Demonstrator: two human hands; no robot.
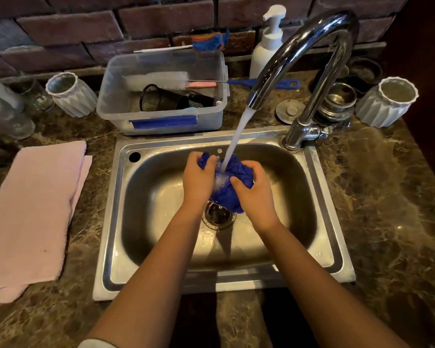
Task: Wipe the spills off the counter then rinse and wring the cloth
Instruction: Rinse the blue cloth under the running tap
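A bunched blue cloth [227,194] is held over the steel sink [322,222], above the drain [217,217]. My left hand [199,178] grips its left side and my right hand [255,192] grips its right side. Water streams from the chrome tap [309,43] and lands on the cloth between my hands. Part of the cloth is hidden behind my fingers. The dark marble counter [392,209] surrounds the sink.
A folded pink towel [30,212] lies on the counter to the left. Behind the sink stand a clear plastic tub [161,116] with brushes, a white pump bottle [266,43], two white ribbed cups [72,94] [387,101] and metal strainers [339,101].
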